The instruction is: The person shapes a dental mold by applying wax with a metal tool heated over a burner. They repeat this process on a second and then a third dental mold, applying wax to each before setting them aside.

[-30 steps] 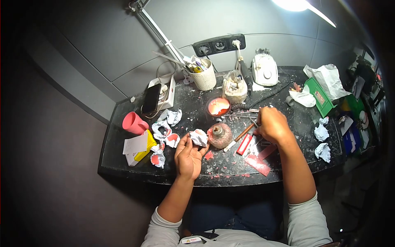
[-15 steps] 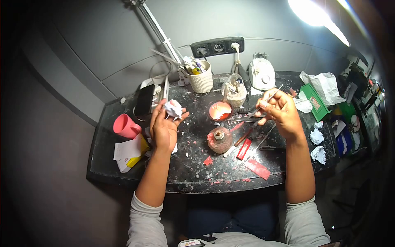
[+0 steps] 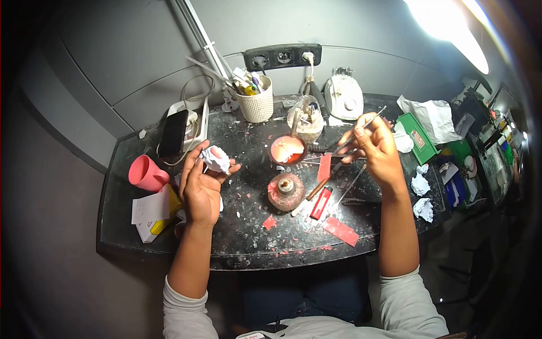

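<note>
My left hand [image 3: 201, 195] is raised over the left part of the bench, palm up, its fingers curled round a white lumpy piece [image 3: 215, 160] with a pink patch, much like crumpled paper. In my right hand [image 3: 377, 152] a thin metal wax carver [image 3: 370, 120] is pinched between thumb and fingers, slanting down to the left. Just off its lower end shows a pink wax strip [image 3: 324, 167], overlapping a brown-handled tool [image 3: 319, 189]. Between the hands stand a bowl of pink and red wax [image 3: 287, 150] and a round spirit burner [image 3: 285, 192].
A red lighter [image 3: 321, 203] and a wax sheet [image 3: 341, 231] lie near the front edge. At left are a pink mug [image 3: 148, 173] and a phone [image 3: 173, 133]. A tool cup [image 3: 255, 100] stands behind; a green box [image 3: 417, 138] and crumpled paper [image 3: 420, 185] lie right.
The view has shifted, moving the bench leftward in frame. The white piece has turned in my left hand. The pink strip now shows upright, closer to the carver's lower end.
</note>
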Action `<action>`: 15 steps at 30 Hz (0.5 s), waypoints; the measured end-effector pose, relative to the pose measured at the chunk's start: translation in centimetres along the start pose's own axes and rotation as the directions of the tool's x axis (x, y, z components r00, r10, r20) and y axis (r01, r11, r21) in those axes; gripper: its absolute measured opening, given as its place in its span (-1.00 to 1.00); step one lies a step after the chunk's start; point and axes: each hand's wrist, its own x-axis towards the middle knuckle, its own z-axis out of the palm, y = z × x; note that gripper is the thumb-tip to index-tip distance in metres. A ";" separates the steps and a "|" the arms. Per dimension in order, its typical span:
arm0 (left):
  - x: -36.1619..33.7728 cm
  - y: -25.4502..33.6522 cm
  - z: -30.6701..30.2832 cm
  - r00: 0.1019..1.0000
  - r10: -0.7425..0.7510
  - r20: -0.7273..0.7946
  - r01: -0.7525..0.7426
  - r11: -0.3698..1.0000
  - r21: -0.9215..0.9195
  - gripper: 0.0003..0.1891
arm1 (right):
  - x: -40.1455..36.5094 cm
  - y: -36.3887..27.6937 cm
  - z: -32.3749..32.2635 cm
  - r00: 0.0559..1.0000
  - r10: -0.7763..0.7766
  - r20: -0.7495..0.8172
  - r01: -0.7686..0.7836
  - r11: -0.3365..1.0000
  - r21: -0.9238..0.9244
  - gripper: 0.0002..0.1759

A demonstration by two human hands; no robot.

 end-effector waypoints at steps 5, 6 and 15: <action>-0.1 -0.4 0.0 0.999 -0.032 0.011 0.032 0.999 0.025 -0.58 | 0.2 -0.1 0.4 0.984 0.137 -0.114 -0.149 0.983 -0.106 -0.82; -0.1 -0.5 0.0 0.999 -0.046 0.005 0.045 0.998 0.048 -0.57 | 0.3 0.0 0.5 0.984 0.136 -0.120 -0.149 0.983 -0.110 -0.82; -0.1 -0.6 -0.1 0.997 -0.063 0.043 0.061 0.997 0.043 -0.57 | 0.2 0.4 0.5 0.985 0.114 -0.126 -0.151 0.930 -0.336 -0.81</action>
